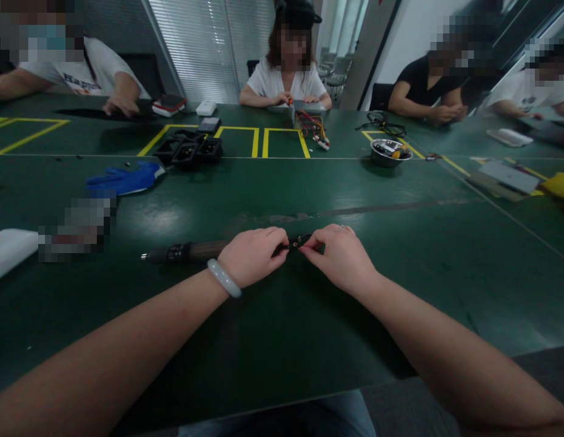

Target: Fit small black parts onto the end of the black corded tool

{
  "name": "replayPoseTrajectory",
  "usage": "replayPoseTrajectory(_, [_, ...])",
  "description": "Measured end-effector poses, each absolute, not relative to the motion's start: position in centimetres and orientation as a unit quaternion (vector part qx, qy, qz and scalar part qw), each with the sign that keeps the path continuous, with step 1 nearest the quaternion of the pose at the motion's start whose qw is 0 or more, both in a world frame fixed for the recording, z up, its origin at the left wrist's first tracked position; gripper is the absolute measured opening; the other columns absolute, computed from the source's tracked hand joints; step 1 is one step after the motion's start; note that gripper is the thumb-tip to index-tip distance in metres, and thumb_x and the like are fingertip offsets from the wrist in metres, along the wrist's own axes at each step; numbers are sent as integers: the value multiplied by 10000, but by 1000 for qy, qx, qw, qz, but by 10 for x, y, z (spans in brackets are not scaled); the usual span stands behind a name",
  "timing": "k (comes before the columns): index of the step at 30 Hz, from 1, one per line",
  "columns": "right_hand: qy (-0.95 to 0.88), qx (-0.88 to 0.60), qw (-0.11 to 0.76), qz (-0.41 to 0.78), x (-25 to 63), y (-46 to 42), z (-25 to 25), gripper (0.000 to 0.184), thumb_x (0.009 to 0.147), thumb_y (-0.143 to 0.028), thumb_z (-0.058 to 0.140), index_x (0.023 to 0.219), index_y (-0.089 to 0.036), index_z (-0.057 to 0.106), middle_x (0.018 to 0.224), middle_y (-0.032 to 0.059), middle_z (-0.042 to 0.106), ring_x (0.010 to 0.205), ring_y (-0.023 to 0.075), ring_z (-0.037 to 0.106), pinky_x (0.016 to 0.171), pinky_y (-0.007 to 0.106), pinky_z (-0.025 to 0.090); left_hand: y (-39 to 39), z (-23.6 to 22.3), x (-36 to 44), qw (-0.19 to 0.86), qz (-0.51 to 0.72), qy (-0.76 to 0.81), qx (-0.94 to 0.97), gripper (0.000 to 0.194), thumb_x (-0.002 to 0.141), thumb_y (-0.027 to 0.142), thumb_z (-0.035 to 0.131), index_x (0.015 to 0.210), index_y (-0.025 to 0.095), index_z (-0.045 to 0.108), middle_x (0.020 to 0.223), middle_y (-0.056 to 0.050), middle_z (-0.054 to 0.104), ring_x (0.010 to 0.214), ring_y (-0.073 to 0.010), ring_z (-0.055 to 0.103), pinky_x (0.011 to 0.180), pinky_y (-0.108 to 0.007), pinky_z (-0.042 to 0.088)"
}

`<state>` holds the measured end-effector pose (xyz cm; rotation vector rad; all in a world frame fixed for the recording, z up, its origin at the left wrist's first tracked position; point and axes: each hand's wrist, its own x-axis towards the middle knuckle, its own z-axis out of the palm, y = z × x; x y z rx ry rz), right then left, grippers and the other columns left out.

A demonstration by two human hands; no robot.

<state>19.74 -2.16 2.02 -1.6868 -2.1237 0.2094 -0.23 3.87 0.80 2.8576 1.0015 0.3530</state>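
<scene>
A dark electric screwdriver lies sideways on the green table, its metal tip pointing left. My left hand, with a pale bangle at the wrist, is closed around its rear end and hides that part. Just to the right, my right hand pinches a small black cable connector between thumb and fingertips. The fingertips of both hands almost meet at the tail of the tool. Small metallic bits show in the gap, too tiny to make out.
A blue glove lies left, beyond a blurred-out flat item. Black sockets and a metal bowl of small parts stand farther back. Across the table, a person handles a power supply with coloured wires; several others sit alongside.
</scene>
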Motion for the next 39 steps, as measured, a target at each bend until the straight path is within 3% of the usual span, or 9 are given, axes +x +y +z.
replayPoseTrajectory(10, [-749, -587, 294, -90, 229, 22, 19, 182, 928, -315, 513, 877, -183, 628, 916, 72, 637, 982, 238, 528, 901, 391, 317, 38, 11, -2, 54, 133, 328, 934, 181, 880, 310, 513, 993, 190, 586, 962, -35, 656, 831, -181, 627, 732, -322, 500])
replayPoseTrajectory(15, [-763, -564, 291, -125, 244, 57, 18, 254, 960, -377, 440, 909, -198, 614, 943, 70, 631, 952, 223, 532, 954, 393, 284, 38, 6, -2, 51, 144, 328, 932, 190, 877, 314, 520, 998, 183, 585, 977, -47, 658, 868, -187, 632, 766, -327, 499])
replayPoseTrajectory(25, [-720, -585, 367, 63, 198, 2, 18, 67, 891, -255, 564, 865, -202, 596, 898, 24, 624, 816, 145, 562, 700, 267, 413, 37, 10, -1, 58, 137, 338, 929, 191, 875, 314, 523, 999, 181, 580, 976, -46, 665, 870, -197, 637, 748, -329, 502])
replayPoseTrajectory(39, [-752, -574, 281, 162, 197, -18, 7, 69, 837, -239, 631, 786, -196, 649, 814, 3, 639, 734, 125, 567, 654, 255, 416, 38, 7, -2, 63, 134, 339, 929, 208, 885, 319, 509, 1017, 178, 586, 970, -47, 663, 869, -193, 630, 757, -330, 501])
